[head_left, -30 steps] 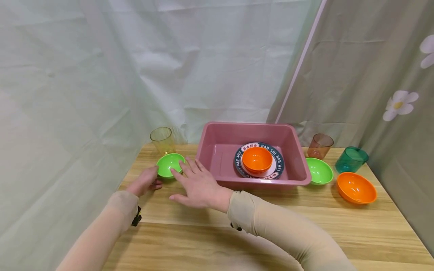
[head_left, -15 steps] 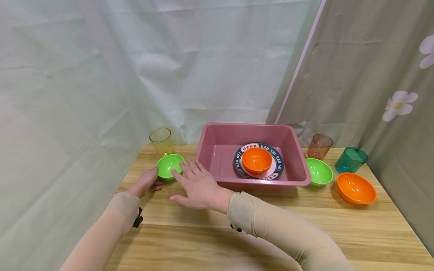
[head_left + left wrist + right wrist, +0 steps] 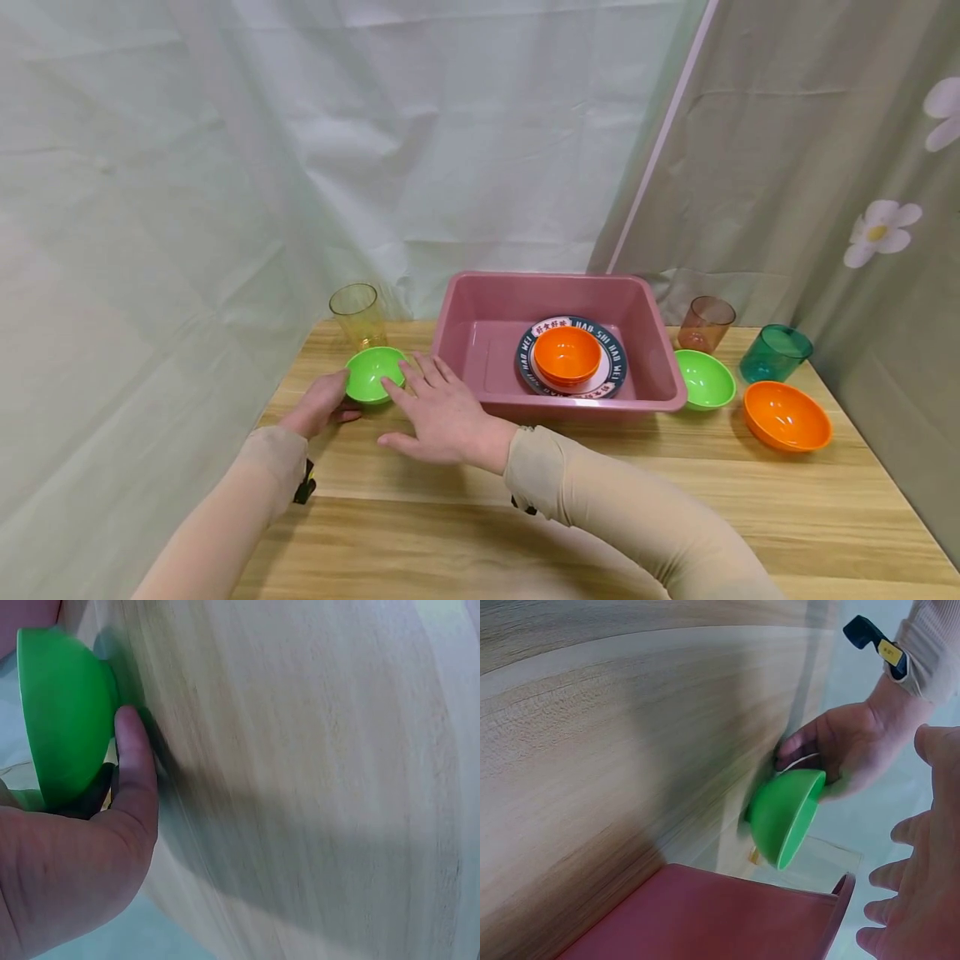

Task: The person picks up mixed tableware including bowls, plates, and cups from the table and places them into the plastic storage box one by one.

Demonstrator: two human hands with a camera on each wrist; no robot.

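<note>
A small green bowl (image 3: pixel 374 375) is at the left of the wooden table, its hollow facing up in the head view. My left hand (image 3: pixel 321 402) grips its left side, one digit low by the base in the left wrist view, where the green bowl (image 3: pixel 64 712) partly hides the other fingers. Over the table to the bowl's right, my right hand (image 3: pixel 442 417) is spread with straight fingers. In the right wrist view its fingers (image 3: pixel 889 876) stand apart from the bowl (image 3: pixel 784 814). A yellow clear cup (image 3: pixel 358 315) is just behind the bowl.
A pink basin (image 3: pixel 480 333) at the back middle holds a patterned plate (image 3: pixel 617 354) bearing stacked orange bowls (image 3: pixel 567 354). To its right are a second green bowl (image 3: pixel 705 380), an orange bowl (image 3: pixel 786 417), a brown cup (image 3: pixel 706 323) and a teal cup (image 3: pixel 775 353). Curtains hang behind.
The green bowl by my left hand has shifted slightly toward me, its far rim now lower in the head view. Both hands stay nearly in place.
</note>
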